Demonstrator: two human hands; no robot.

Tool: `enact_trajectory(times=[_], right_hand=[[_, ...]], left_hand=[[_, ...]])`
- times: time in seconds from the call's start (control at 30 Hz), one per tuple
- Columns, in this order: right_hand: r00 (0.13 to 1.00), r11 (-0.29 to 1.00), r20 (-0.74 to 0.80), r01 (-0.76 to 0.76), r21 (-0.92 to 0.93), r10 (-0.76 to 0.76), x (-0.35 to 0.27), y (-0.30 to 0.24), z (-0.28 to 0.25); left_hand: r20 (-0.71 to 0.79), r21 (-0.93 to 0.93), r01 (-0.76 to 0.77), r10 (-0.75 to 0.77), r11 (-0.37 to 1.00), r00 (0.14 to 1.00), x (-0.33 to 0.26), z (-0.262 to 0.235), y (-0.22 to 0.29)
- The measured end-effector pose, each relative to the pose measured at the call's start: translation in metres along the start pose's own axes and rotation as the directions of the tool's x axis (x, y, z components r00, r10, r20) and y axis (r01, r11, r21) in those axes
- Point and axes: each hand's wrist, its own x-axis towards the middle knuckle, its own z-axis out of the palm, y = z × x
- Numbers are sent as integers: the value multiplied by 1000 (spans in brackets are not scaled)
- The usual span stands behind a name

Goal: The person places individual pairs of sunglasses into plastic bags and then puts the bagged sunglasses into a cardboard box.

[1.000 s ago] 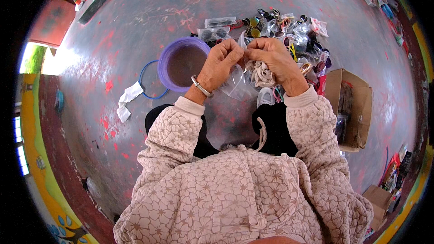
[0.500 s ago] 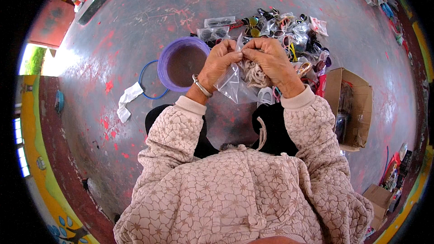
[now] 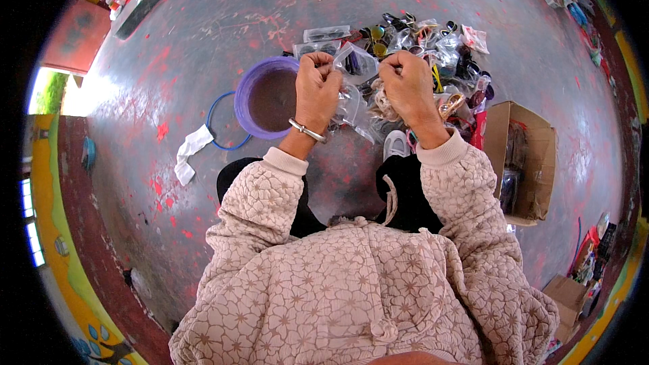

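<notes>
L hand: thumb + fingers pinching one edge of the bag; hand (image 3: 316, 91) is raised in front of the body, just beside the tub.
R hand: fingertips bent in on the opp. edge of the same bag, grasping it; hand (image 3: 409, 88) is at approx. the same height as L, a gap betw. the two.
Bag: clear plastic bag (image 3: 358, 66), stretched betw. both hands, upper part spread wide; lower part hangs nr. L wrist (contents, if any, can't tell, too see-through against the clutter).
Wrist: silver-col. bracelet (image 3: 307, 130) on L, just above the cuff.
Sleeves: beige w/ brown flower pattern, cuffs at both wrists.
Cloth: crumpled beige cloth (image 3: 382, 105), partly behind R hand.
Tub: round purple tub (image 3: 243, 116), left of L hand, brownish inside.
Ring: thin blue ring (image 3: 209, 122) on floor, left of tub.
White piece: limp white strip (image 3: 193, 150), paper or fabric (can't tell which), by the ring.
Pile: sunglasses (image 3: 380, 48) + assorted eyewear, some in clear wrappers, heaped on floor beyond the hands, esp. to the R.
Yellow bit: narrow yellow item (image 3: 437, 80) in the pile, right of R hand.
Shoe: pale shoe (image 3: 397, 143), below R hand.
Box: open cardboard box (image 3: 497, 152) on the R, dark wrapped items inside.
Floor: grey floor (image 3: 162, 196) w/ red patches.
</notes>
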Motion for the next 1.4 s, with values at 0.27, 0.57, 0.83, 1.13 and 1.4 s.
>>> enact_trajectory(times=[0.27,0.57,0.83,1.13,1.4], right_hand=[[991,969,20,130,-211,-129,-3,-3,1],[924,867,227,371,-332,-308,-13,-3,6],[918,963,397,112,-243,-7,2,9,4],[936,962,281,248,-110,-209,5,14,12],[989,979,55,145,-144,-139,12,13,-1]], left_hand=[[33,159,-129,125,979,992,-2,3,1],[86,408,-263,250,874,964,-1,6,-7],[324,458,-419,292,784,900,-18,14,10],[435,410,-443,256,797,863,-21,14,15],[106,335,-288,268,897,958,-14,5,28]])
